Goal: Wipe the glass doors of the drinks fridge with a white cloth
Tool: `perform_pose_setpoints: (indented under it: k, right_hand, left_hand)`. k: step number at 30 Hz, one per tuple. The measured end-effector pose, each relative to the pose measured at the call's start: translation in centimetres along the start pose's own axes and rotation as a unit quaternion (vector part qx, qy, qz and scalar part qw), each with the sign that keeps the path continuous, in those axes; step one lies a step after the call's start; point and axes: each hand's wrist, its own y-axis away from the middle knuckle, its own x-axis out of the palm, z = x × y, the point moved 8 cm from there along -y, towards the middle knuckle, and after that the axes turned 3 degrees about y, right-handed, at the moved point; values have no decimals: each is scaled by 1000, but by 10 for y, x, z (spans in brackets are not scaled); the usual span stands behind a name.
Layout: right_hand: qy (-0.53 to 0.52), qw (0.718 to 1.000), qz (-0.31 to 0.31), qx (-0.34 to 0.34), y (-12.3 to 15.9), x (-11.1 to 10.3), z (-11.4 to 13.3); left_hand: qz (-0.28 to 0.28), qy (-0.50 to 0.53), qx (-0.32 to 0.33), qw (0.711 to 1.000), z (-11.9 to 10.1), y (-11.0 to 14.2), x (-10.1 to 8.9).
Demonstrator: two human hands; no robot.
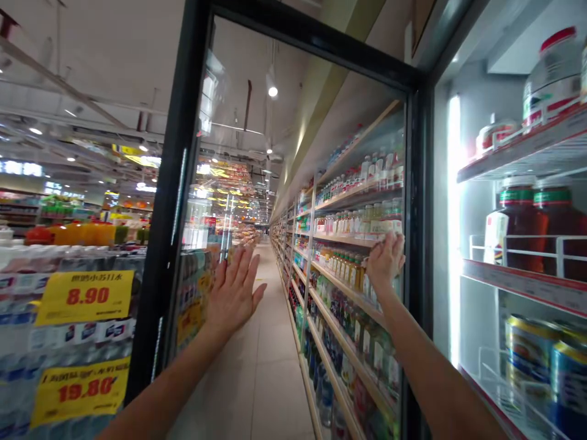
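A tall glass door [284,244] in a black frame [160,214] stands swung out from a lit drinks cooler. My left hand [233,290] is raised in front of the left part of the pane, palm forward, fingers stretched and slightly apart, with nothing in it. Whether its palm touches the glass cannot be seen. Near the hinge side, my right hand [386,263] is up at the pane with its fingers bunched and bent. A pale patch shows at its fingertips, too blurred to tell whether it is something held or a bottle behind the glass.
To the right, cooler shelves [527,284] hold dark red bottles [557,229] and cans [532,351]. Past or mirrored in the pane, long shelves of bottles line an aisle floor [266,342]. On the left, packed bottles carry yellow price signs [85,297].
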Motion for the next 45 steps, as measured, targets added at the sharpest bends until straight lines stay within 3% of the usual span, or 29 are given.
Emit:
perform_pose_setpoints:
  k: [1, 2, 4, 6, 7, 8, 9, 11, 13, 14, 15, 18, 19, 20, 21, 23, 24, 26, 27, 29, 31, 32, 33, 34, 37, 39, 41, 43, 45]
  right_hand:
    - [5, 1000, -9, 25, 3, -2, -7]
    - [3, 1000, -7, 6, 10, -1, 2]
    - [-17, 989, 29, -144, 37, 7, 49]
    - [-42, 937, 84, -336, 73, 15, 97]
    - [-45, 920, 99, -377, 81, 17, 103]
    - [-39, 922, 103, -372, 79, 17, 96]
    - [-26, 943, 94, -319, 67, 16, 78]
    - [9, 991, 44, -128, 35, 7, 20]
    - [28, 1000, 1, 8, 22, -1, -20]
    - [27, 999, -5, 15, 25, -2, -22]
    - [20, 999, 4, -26, 31, 0, -12]
    - [-11, 959, 80, -272, 70, 13, 42]
    - [-10, 945, 94, -312, 77, 15, 45]
    - [-3, 947, 95, -307, 76, 15, 37]
    - [11, 963, 79, -257, 66, 12, 18]
    - [38, 995, 23, -85, 38, 0, -35]
    - [43, 999, 4, -19, 30, -4, -55]
    - [36, 999, -4, 21, 28, -5, -61]
    - [27, 1000, 2, -9, 34, -2, -46]
    - [3, 991, 26, -134, 59, 6, 9]
    - [-22, 953, 71, -294, 88, 15, 69]
    - [-30, 935, 85, -343, 94, 17, 89]
    - [-33, 931, 87, -354, 89, 18, 99]
    - [-31, 943, 76, -324, 74, 19, 100]
    - [-13, 994, 11, -110, 11, 17, 75]
    - [-17, 996, 8, -84, -1, 21, 84]
    - [-28, 982, 39, -184, 21, 26, 120]
    - [-37, 941, 78, -327, 64, 28, 157]
    - [-46, 896, 101, -430, 97, 26, 171]
  left_hand:
    - [-1, -3, -2, 1000, -1, 4, 0]
    - [0, -4, -4, 1000, -2, 6, 0]
    - [4, -4, -6, 1000, -2, 5, 2]
    - [3, -8, -6, 1000, 0, 2, 3]
    - [1, -9, -5, 1000, 0, 2, 3]
    - [-1, -9, -5, 1000, 1, 1, 3]
    - [-1, -7, -5, 1000, 1, 2, 4]
    - [1, -2, -4, 1000, 1, 3, 5]
    - [4, -2, -2, 1000, 0, 4, 5]
    - [3, -3, -2, 1000, 0, 4, 6]
    - [1, -4, -1, 1000, 0, 4, 6]
    - [-14, -2, 1, 1000, 1, 4, 5]
    - [-18, -1, 2, 1000, 1, 4, 5]
    - [-20, -1, 2, 1000, 2, 4, 5]
    - [-19, 0, 2, 1000, 2, 4, 6]
    - [-15, 0, 3, 1000, 3, 4, 7]
    - [-12, 1, 2, 1000, 3, 4, 7]
    - [-11, -1, 1, 1000, 2, 3, 8]
    - [-10, -2, 0, 1000, 2, 3, 8]
    - [-10, -5, -1, 1000, 2, 2, 8]
    - [-9, -11, 1, 1000, 2, 2, 8]
    - [-7, -15, 2, 1000, 2, 3, 8]
    - [-4, -20, 4, 1000, 2, 3, 8]
    - [0, -26, 4, 1000, 3, 4, 8]
    - [13, -38, 4, 999, 4, 5, 8]
    - [14, -40, 1, 999, 4, 5, 7]
    - [10, -37, 1, 999, 2, 4, 7]
    - [1, -30, 7, 1000, 2, 3, 6]
    - [-7, -20, 20, 1000, 6, 5, 1]
